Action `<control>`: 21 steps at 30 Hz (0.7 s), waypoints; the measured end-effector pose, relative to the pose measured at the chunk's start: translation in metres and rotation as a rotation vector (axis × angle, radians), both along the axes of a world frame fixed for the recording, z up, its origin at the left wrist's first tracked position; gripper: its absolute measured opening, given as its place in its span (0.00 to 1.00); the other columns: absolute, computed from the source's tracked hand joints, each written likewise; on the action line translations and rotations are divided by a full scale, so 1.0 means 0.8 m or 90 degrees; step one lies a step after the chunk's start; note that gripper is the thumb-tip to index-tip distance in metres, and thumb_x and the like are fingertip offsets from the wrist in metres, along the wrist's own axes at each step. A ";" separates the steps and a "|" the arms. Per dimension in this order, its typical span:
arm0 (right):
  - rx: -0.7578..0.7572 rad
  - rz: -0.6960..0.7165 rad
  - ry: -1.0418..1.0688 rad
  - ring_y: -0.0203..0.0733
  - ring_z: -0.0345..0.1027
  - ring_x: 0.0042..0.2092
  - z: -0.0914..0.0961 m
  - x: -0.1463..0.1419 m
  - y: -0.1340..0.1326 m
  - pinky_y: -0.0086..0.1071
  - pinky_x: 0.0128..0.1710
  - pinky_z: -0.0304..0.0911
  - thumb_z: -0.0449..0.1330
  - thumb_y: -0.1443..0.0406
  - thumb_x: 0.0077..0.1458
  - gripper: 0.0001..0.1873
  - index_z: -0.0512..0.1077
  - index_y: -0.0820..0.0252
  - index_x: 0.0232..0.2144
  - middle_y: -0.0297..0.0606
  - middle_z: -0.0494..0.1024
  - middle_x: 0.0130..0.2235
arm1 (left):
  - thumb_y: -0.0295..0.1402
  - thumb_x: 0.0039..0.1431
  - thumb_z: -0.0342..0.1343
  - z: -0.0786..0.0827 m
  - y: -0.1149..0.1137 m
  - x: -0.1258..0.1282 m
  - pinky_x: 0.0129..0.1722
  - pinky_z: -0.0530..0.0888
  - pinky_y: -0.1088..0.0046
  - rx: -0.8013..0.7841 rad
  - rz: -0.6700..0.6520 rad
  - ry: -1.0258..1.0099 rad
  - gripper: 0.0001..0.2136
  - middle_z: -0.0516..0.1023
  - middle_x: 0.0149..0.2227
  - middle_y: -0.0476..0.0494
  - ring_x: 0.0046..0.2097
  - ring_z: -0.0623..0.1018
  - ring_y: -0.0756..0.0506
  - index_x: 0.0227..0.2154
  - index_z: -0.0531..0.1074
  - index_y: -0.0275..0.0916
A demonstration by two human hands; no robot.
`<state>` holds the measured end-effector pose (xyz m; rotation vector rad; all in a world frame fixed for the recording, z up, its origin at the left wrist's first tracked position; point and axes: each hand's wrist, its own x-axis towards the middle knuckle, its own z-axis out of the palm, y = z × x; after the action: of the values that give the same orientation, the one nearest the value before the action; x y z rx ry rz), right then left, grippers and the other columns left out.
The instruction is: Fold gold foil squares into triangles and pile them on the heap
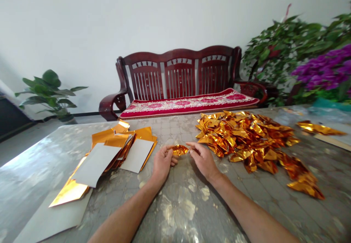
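Pinching a small folded piece of gold foil point(179, 150), the left hand point(163, 162) and the right hand point(202, 159) stay close together above the mottled surface point(175, 206). Both grips are narrow and hold the foil at opposite ends; a light, even pinch seems best, because thin foil creases easily. Just to the right lies a heap of folded gold pieces point(244, 137), and to the left a stack of gold sheets point(124, 135) with white card. Farther away stands a dark red wooden bench point(179, 78).
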<state>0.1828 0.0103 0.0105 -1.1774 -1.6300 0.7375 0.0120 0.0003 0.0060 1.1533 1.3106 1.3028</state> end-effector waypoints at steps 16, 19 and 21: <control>0.028 0.088 0.045 0.43 0.72 0.43 0.016 0.002 -0.006 0.34 0.42 0.66 0.57 0.60 0.57 0.16 0.77 0.58 0.45 0.39 0.80 0.44 | 0.37 0.53 0.60 0.019 -0.007 -0.005 0.19 0.68 0.83 -0.110 -0.043 -0.209 0.11 0.77 0.23 0.47 0.19 0.72 0.55 0.33 0.72 0.33; 0.041 0.084 0.049 0.41 0.72 0.40 0.016 -0.004 -0.010 0.32 0.39 0.67 0.59 0.61 0.56 0.15 0.76 0.57 0.45 0.38 0.80 0.43 | 0.35 0.53 0.61 0.024 -0.013 -0.004 0.19 0.68 0.83 -0.164 -0.068 -0.263 0.10 0.77 0.24 0.47 0.20 0.73 0.55 0.33 0.71 0.33; 0.050 0.063 0.056 0.41 0.73 0.40 0.014 -0.008 -0.012 0.32 0.39 0.67 0.60 0.62 0.56 0.13 0.77 0.57 0.43 0.38 0.80 0.42 | 0.35 0.54 0.61 0.024 -0.015 -0.004 0.19 0.68 0.83 -0.190 -0.088 -0.275 0.10 0.77 0.24 0.47 0.20 0.73 0.55 0.33 0.71 0.33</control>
<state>0.1763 0.0007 0.0218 -1.0014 -1.6379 0.7708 0.0090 -0.0114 0.0253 0.6924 1.0409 1.1306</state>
